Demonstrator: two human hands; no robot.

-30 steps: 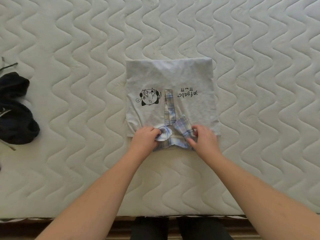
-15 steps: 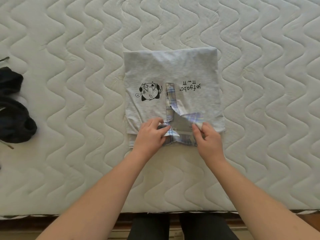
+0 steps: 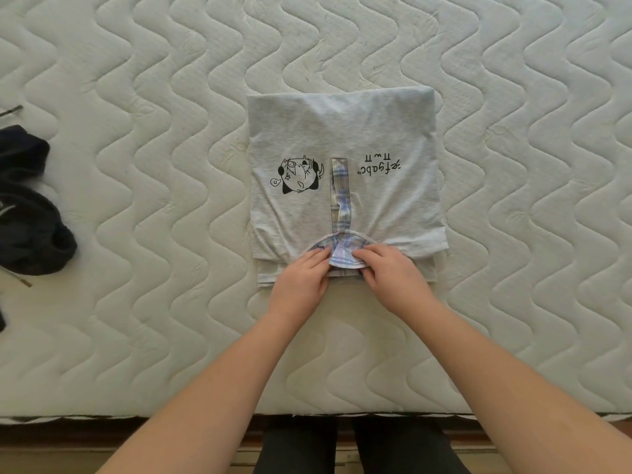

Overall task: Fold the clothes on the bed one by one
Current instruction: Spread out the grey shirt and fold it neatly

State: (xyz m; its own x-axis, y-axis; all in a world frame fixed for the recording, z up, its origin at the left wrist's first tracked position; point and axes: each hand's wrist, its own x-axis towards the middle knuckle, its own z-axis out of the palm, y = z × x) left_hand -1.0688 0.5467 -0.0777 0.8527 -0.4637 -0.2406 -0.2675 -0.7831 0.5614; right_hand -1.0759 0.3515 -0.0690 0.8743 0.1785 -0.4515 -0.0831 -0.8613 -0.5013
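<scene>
Both the left hand [image 3: 301, 282] and right hand [image 3: 393, 278] pinch the plaid collar [image 3: 342, 256] at the grey shirt [image 3: 342, 138]'s near edge; soft, light fabric, probably best gripped at corners

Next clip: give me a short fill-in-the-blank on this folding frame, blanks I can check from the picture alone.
1. Both hands, the left hand and the right hand, hold the plaid ____ of the grey shirt.
2. The shirt lies on a white quilted ____.
3. The dark clothes lie at the ____ edge of the view.
4. The cartoon print on the shirt appears upside ____ to the camera.

Missing words: collar; mattress; left; down
</scene>
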